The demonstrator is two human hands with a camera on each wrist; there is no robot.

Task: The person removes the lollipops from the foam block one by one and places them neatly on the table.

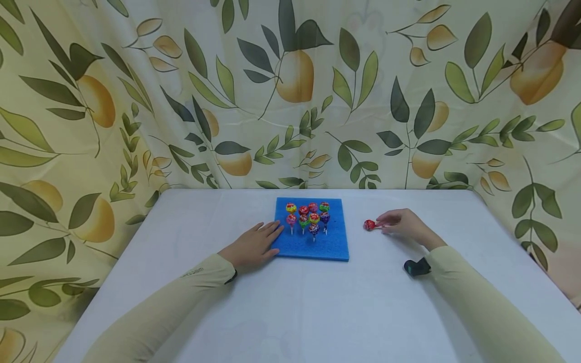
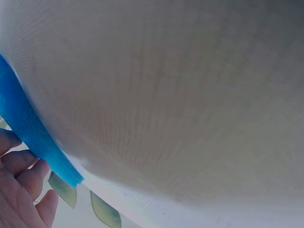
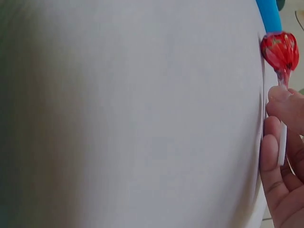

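My right hand (image 1: pixel 405 225) pinches a red-wrapped lollipop (image 1: pixel 369 225) by its stick, to the right of the blue foam board (image 1: pixel 313 249). In the right wrist view the thumb and fingers grip the white stick (image 3: pixel 282 145) just below the red wrapper. Several lollipops (image 1: pixel 314 218) in red, yellow, green, pink and purple wrappers stand upright in the board, in rows toward its back. My left hand (image 1: pixel 256 245) lies with spread fingers at the board's left edge, fingertips on it. The left wrist view shows those fingers (image 2: pixel 31 178) along the blue edge.
A white cloth covers the table (image 1: pixel 313 312). Behind it hangs a curtain (image 1: pixel 290 126) printed with leaves and fruit. A small black device (image 1: pixel 416 267) is at the right wrist, by the sleeve cuff.
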